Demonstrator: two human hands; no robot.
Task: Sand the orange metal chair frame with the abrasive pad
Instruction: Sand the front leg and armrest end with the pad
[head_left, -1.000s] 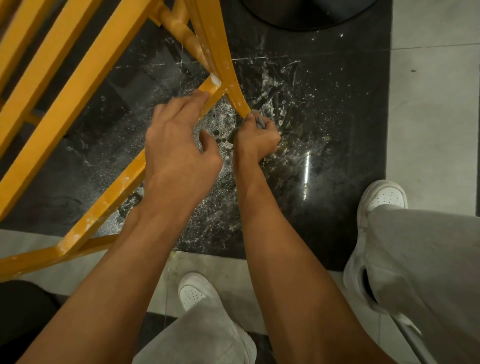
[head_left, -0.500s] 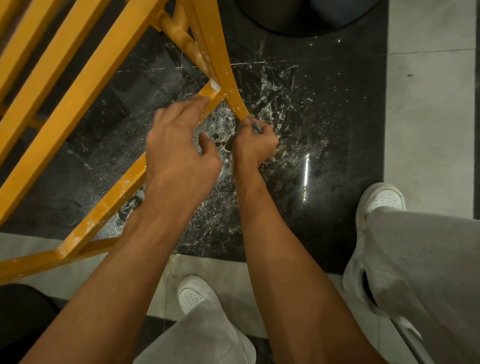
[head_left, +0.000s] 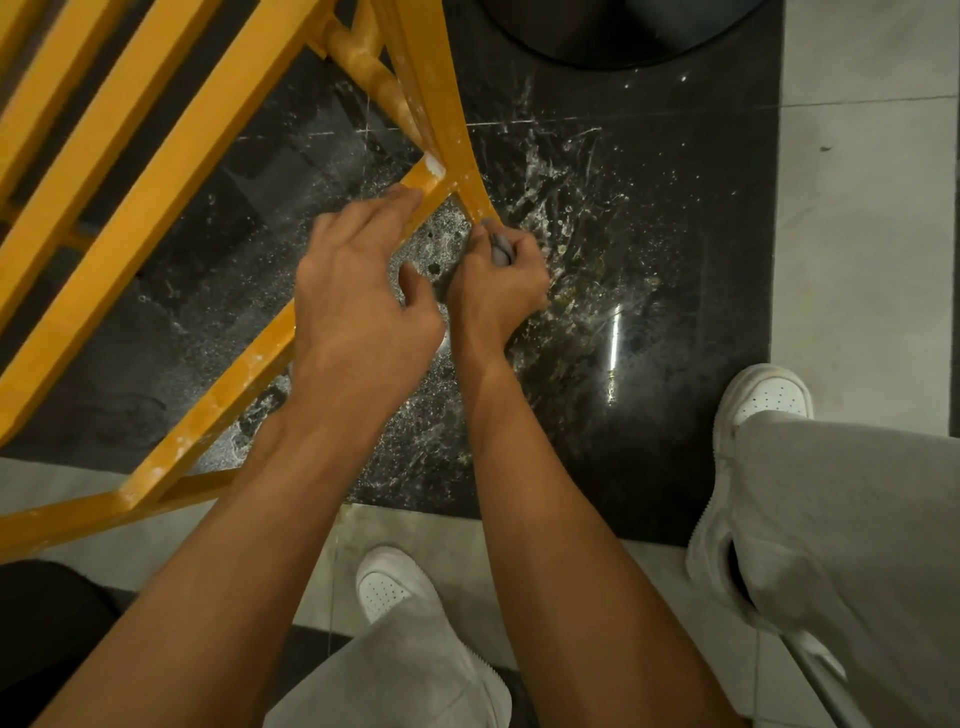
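Note:
The orange metal chair frame (head_left: 171, 156) fills the upper left, its bars dusted with white patches. My left hand (head_left: 358, 291) rests over a diagonal bar just below the joint where it meets a leg, fingers curled on the bar. My right hand (head_left: 498, 283) is closed around a folded grey abrasive pad (head_left: 501, 247), pressed against the lower part of the chair leg (head_left: 470, 192) below that joint. Most of the pad is hidden in my fist.
The dark marble floor slab (head_left: 623, 234) under the chair is covered in white sanding dust. Pale tiles (head_left: 862, 234) lie to the right and below. My two white shoes (head_left: 389, 582) (head_left: 763, 395) and grey trousers are below. A dark round base (head_left: 597, 31) sits at the top.
My right hand with the pad has slid slightly up the leg toward the joint. My left hand has stayed on the bar.

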